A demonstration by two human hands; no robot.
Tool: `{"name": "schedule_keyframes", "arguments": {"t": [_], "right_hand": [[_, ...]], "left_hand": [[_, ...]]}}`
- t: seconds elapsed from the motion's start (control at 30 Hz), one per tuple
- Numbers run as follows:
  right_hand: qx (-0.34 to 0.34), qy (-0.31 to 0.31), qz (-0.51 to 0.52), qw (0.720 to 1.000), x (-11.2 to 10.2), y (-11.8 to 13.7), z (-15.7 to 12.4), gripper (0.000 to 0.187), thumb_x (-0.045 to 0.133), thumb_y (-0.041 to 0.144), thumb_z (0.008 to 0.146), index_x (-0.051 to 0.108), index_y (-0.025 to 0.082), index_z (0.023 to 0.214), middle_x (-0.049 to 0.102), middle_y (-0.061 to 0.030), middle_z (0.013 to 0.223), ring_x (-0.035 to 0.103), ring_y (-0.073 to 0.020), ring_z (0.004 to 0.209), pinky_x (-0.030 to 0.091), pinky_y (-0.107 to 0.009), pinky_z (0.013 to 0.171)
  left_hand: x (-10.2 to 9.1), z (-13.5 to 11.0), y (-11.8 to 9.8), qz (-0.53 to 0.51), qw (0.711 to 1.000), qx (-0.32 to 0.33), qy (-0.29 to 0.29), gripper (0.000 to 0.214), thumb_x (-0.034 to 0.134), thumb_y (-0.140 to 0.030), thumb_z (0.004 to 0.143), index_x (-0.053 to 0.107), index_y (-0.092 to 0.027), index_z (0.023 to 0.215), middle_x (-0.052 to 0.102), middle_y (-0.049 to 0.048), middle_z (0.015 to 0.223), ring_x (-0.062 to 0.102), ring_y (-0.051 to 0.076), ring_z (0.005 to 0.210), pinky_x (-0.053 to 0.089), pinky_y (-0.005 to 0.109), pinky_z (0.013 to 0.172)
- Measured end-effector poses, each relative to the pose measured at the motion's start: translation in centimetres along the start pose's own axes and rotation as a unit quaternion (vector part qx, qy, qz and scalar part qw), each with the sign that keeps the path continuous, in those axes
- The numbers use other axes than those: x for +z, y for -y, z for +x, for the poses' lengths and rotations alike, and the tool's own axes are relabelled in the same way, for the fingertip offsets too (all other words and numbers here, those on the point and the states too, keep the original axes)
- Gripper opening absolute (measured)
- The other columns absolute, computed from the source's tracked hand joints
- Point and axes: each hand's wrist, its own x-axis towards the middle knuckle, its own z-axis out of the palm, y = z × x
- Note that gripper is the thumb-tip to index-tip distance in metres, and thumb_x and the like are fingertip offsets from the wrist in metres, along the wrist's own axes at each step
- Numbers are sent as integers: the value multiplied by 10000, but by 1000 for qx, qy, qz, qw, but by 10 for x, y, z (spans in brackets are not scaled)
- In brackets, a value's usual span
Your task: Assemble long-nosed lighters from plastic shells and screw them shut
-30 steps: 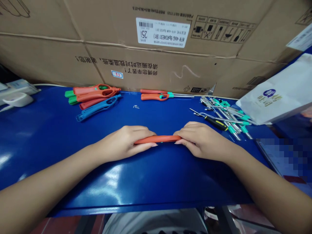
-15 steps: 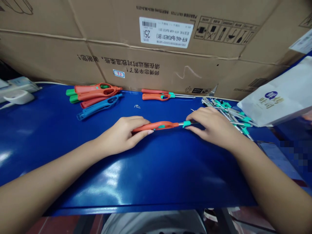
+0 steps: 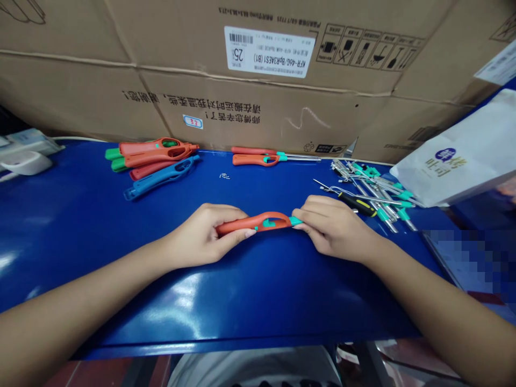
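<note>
An orange lighter handle [image 3: 262, 221] with a teal trigger and teal nose lies just above the blue table [image 3: 121, 258], held at both ends. My left hand [image 3: 205, 234] is closed round its rear end. My right hand [image 3: 332, 226] is closed round the teal nose end, and the metal tube there is hidden under my fingers. A pile of metal tubes with teal ends [image 3: 374, 191] lies right behind my right hand.
Orange, green and blue handle shells [image 3: 151, 161] are heaped at the back left. Two assembled orange lighters [image 3: 266, 157] lie at the back centre. A black-and-yellow screwdriver [image 3: 357, 203], a white bag [image 3: 459, 156], cardboard boxes [image 3: 258, 75] and a white dish [image 3: 24, 161] ring the table.
My right hand slid out along the metal tube toward the pile, then came back to the handle's nose. The handle now sits turned, with its teal trigger showing.
</note>
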Motion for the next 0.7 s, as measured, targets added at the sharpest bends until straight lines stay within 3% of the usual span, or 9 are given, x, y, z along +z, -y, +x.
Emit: {"name": "schedule_keyframes", "arguments": {"t": [0.13, 0.33, 0.5, 0.7], "right_hand": [[-6, -5, -7, 1000, 3, 1, -2, 227, 453, 167, 987, 672, 135, 1036, 633, -86, 751, 513, -209, 691, 468, -358, 682], [32, 37, -8, 999, 3, -2, 0, 244, 443, 189, 1003, 676, 129, 1038, 665, -110, 802, 542, -228, 754, 482, -379, 727], [149, 75, 88, 982, -3, -14, 3, 138, 545, 240, 995, 660, 173, 1031, 690, -87, 950, 608, -211, 879, 483, -340, 796], [185, 124, 116, 968, -3, -24, -3, 111, 570, 261, 977, 654, 191, 955, 650, -60, 922, 595, -186, 827, 462, -313, 740]], "left_hand": [[2, 0, 1, -50, 996, -71, 20, 344, 594, -432, 958, 654, -148, 773, 572, -5, 631, 480, 110, 556, 352, 219, 507], [4, -1, 3, 66, 997, 43, 11, 252, 527, -332, 1023, 688, -151, 1092, 680, 51, 893, 608, 152, 780, 467, 251, 727], [6, 4, 6, 147, 989, 8, 22, 382, 428, -404, 1062, 590, -187, 1330, 645, 90, 1178, 633, 220, 1032, 497, 336, 898], [4, 5, 20, 177, 984, 30, 4, 368, 513, -391, 1026, 593, -156, 1298, 619, 115, 1209, 588, 249, 1110, 492, 402, 995]]}}
